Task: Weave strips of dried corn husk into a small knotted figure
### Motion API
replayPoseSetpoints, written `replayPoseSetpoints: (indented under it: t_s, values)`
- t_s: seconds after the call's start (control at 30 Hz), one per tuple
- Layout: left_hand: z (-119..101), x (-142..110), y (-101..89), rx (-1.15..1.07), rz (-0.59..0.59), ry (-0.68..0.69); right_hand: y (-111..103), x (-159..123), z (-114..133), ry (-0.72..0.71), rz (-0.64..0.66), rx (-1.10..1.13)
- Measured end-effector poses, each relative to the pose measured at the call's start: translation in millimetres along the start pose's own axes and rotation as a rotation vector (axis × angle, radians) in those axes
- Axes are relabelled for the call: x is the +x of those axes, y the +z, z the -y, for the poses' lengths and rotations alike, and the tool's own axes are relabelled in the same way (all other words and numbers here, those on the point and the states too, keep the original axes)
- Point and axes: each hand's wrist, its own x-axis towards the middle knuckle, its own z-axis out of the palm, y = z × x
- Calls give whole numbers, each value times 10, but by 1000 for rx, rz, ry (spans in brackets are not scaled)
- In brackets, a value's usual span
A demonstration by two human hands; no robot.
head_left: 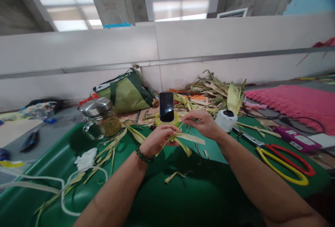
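My left hand (157,140), with a green bead bracelet on its wrist, is closed around pale yellow-green husk strips (187,140) above the green table cover (183,192). My right hand (204,122) pinches the upper end of the same strips between thumb and fingers. The strips hang down and fan out to the right below both hands. Right behind my hands a dark phone (166,106) stands upright in a yellow tape roll (167,120).
A lidded glass mug (101,119) stands at the left, a green bag (123,92) behind it. A husk pile (211,91) and a white roll (226,119) lie at the back right. Red and yellow shears (282,160) lie at the right, near a pink mat (295,103). Loose strips (104,153) and a white cord (62,188) are at the left.
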Motion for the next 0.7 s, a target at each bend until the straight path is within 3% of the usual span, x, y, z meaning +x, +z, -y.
replayPoseSetpoints:
  t_s: [0.07, 0.2, 0.27, 0.4, 0.53, 0.7]
  values:
    - [10, 13, -17, -47, 22, 3, -27, 8, -7, 7, -43, -36]
    - [35, 56, -59, -159, -36, 48, -107, 13, 28, 28, -252, -141]
    - [48, 72, -72, -161, -62, 69, -104, 2, 68, 84, -195, -97]
    - [70, 83, -60, -112, -59, 103, -7, -14, 133, 266, 58, 39]
    - [71, 74, -34, -89, -57, 123, 7, 13, 150, 303, 19, 119]
    - [68, 75, -55, -40, -60, 120, -54, 39, 149, 446, -3, 235]
